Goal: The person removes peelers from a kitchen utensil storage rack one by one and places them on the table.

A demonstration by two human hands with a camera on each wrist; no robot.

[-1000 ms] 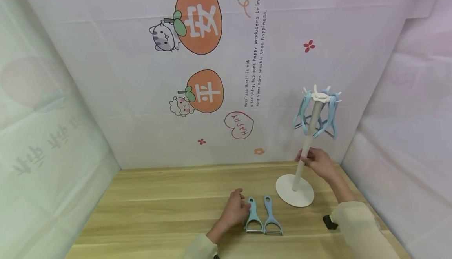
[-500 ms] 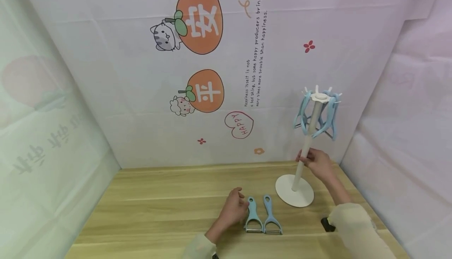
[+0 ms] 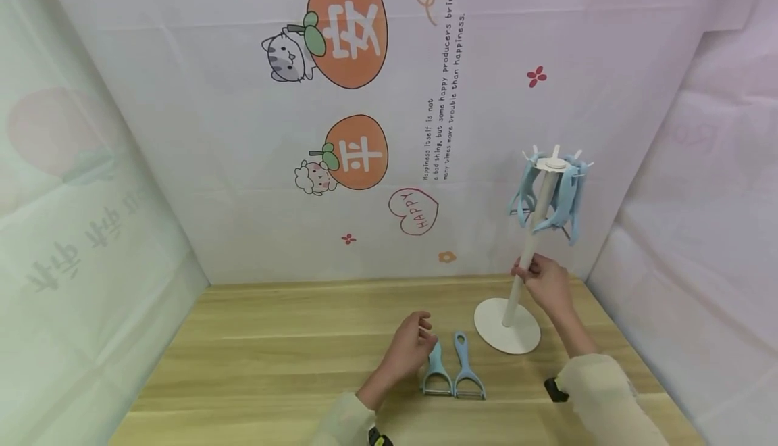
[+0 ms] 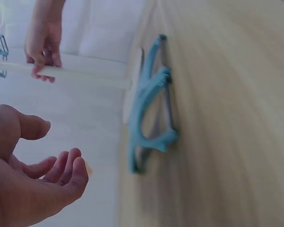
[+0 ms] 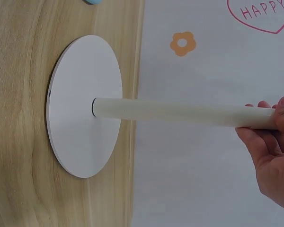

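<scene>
My right hand (image 3: 549, 285) grips the white pole (image 5: 165, 111) of an upright hook stand between thumb and fingers, about a third of the way up. Around the stand's top hang several light-blue peelers (image 3: 566, 196) from white hooks. Two more lie side by side on the table: a teal peeler (image 3: 435, 367) and a bluer peeler (image 3: 463, 359), blades toward me. My left hand (image 3: 410, 346) hovers by the teal one, covering the end of its handle in the head view. In the left wrist view its fingers are loosely bent with nothing between them, apart from the peelers (image 4: 141, 106).
The stand's round white base (image 3: 491, 330) rests on the wood-grain table (image 3: 292, 351) near its right side. A white printed cloth (image 3: 292, 230) rises along the table's back edge, and pale cloth walls (image 3: 687, 263) close in both sides.
My left hand has lifted slightly and shifted right, from beside the teal peeler to over its handle end. The stand's hooks and hanging peelers have turned a little. My right hand keeps its grip.
</scene>
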